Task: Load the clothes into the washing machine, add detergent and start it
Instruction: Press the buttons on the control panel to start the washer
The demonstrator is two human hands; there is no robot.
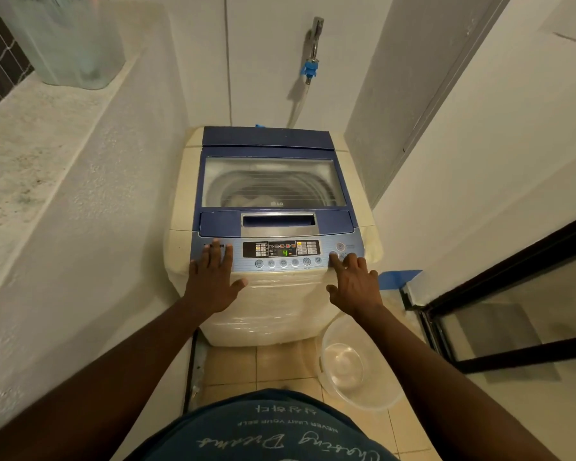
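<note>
White walls close in a narrow alcove, and the washing machine (273, 234) is wedged between them on a tiled floor (276, 364). Its lid (273, 181) is shut, and through the clear window a pale bundle, judged to be the clothes (246, 198), is seen low in the drum. The control panel (280, 252) is lit, with a green digit shown on the display (285, 252).

The left hand (213, 277) is laid flat and spread on the panel's left end, fingers apart, gripping nothing; it is judged to be placed there to steady the body. The right hand (354, 281) is held loosely spread as well, with its forefinger stretched out and its tip set on a round button (334, 255) at the panel's right end, just below the power button (340, 246). Loading seems finished, so the start step is judged to be in hand. No detergent is seen.

A clear plastic basin (356, 364) is left on the floor at the machine's right foot, empty. A tap (313, 44) with a blue fitting is fixed to the wall behind, and a dark-framed glass door (512, 314) stands to the right. Nothing is found between the hands and the panel.
</note>
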